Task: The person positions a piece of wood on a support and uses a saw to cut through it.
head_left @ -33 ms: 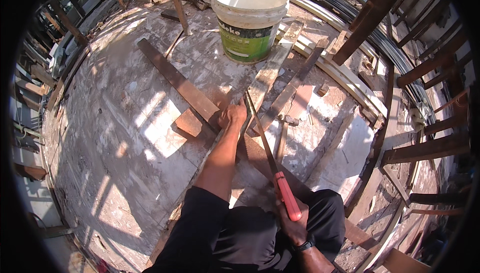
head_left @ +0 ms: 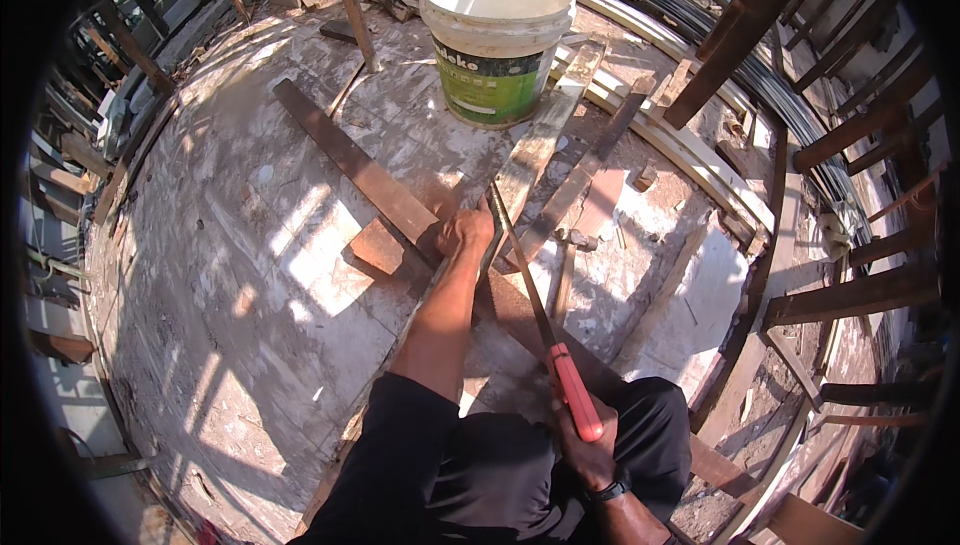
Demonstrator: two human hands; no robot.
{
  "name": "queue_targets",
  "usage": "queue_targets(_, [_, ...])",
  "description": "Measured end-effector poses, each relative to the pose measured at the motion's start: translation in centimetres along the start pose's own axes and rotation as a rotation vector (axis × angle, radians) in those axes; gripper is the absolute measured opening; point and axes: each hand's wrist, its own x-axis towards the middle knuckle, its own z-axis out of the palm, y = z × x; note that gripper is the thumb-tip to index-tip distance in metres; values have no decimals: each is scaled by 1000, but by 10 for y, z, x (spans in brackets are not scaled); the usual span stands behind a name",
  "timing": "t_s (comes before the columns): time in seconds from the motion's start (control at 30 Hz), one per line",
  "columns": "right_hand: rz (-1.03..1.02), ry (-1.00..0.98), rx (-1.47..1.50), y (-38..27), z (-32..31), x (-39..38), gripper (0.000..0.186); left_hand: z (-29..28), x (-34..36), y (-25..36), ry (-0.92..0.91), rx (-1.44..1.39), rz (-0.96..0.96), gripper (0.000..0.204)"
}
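My right hand [head_left: 588,450] is closed round the red handle of a handsaw [head_left: 572,390]. The narrow blade points up and away from me, its tip beside my left hand and against or just over a long weathered wooden plank [head_left: 528,160]. That plank runs from near the bucket down toward my left knee. My left hand [head_left: 467,233] is closed on the plank, fingers bent over it beside the blade. Beneath it, a dark brown board [head_left: 350,160] crosses at an angle. A hammer [head_left: 578,241] lies on the floor to the right of the saw.
A white and green bucket [head_left: 490,85] stands beyond my hands. Another dark board [head_left: 590,175] lies to the right of the plank. Pale timber strips [head_left: 690,160] and dark upright posts [head_left: 735,30] line the right side. A small wood block [head_left: 646,179] lies on the dusty floor [head_left: 230,275].
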Motion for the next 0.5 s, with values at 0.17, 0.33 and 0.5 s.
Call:
queue_targets(0.17, [99, -93, -15, -17, -8, -10, 20, 20, -6, -4, -12, 55, 72, 70])
queue_targets(0.33, [-30, 18, -3, -9, -16, -12, 14, 29, -16, 5, -104, 17, 262, 68])
queue_targets(0.5, [-59, -1, -67, -13, -9, -12, 18, 64, 42, -25, -101, -130, 377, 67])
